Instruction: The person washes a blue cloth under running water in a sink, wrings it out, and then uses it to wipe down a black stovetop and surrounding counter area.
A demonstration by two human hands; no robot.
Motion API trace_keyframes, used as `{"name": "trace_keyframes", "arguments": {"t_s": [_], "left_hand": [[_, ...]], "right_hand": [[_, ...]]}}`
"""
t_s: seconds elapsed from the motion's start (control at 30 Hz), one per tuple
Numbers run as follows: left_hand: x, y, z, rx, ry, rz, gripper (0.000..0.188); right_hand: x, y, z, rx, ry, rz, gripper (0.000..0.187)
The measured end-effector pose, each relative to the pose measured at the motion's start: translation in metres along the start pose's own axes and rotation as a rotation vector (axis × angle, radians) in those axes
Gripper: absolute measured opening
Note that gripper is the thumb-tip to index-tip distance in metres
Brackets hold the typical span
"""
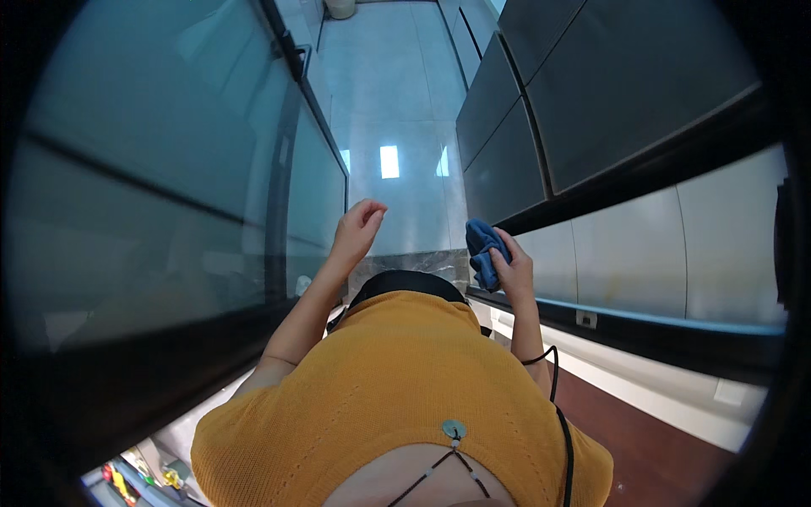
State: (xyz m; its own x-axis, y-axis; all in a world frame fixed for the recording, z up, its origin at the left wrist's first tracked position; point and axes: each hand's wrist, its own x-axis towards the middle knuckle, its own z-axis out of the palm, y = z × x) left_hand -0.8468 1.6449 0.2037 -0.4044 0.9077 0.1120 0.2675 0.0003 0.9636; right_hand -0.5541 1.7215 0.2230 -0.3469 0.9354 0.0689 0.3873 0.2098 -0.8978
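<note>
A crumpled blue cloth point(483, 253) is bunched in my right hand point(514, 269), with the thumb across its near side and the fingers round the edge. That hand is beside the dark door frame on the right. My left hand point(361, 226) is raised in front of me, its fingers curled in toward the thumb, and nothing shows in it. It is nearest to the edge of the glass door point(317, 177) on the left, without touching it. Below the hands, a dark marbled threshold point(410, 263) crosses the doorway at my waist.
Dark cabinet fronts point(498, 139) line the right side beyond the frame. Glossy pale floor tiles point(389, 93) run ahead, with a whitish bin-like container point(340, 8) at the far end. A black handle point(302, 61) sits on the glass door. A black cord point(555, 376) hangs by my right arm.
</note>
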Motion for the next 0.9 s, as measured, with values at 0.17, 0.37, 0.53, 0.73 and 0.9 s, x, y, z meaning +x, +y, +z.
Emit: {"name": "trace_keyframes", "arguments": {"t_s": [0.17, 0.37, 0.53, 0.73, 0.9], "left_hand": [[0.102, -0.022, 0.0, -0.005, 0.009, 0.011, 0.015], [0.194, -0.047, 0.002, 0.026, 0.071, -0.168, 0.014], [0.265, -0.018, -0.004, 0.1, 0.077, -0.227, 0.015], [0.381, 0.017, -0.038, 0.181, 0.166, -0.145, 0.016], [0.471, -0.007, -0.069, 0.152, 0.201, -0.306, 0.015]], "right_hand": [[0.093, 0.017, 0.008, 0.032, 0.029, 0.084, 0.035], [0.245, 0.004, 0.009, 0.006, -0.02, 0.058, 0.034], [0.365, -0.008, 0.034, 0.153, -0.211, -0.011, 0.032], [0.496, -0.071, 0.084, 0.221, -0.342, -0.049, 0.027], [0.609, -0.083, 0.121, 0.221, -0.348, -0.085, 0.025]]}}
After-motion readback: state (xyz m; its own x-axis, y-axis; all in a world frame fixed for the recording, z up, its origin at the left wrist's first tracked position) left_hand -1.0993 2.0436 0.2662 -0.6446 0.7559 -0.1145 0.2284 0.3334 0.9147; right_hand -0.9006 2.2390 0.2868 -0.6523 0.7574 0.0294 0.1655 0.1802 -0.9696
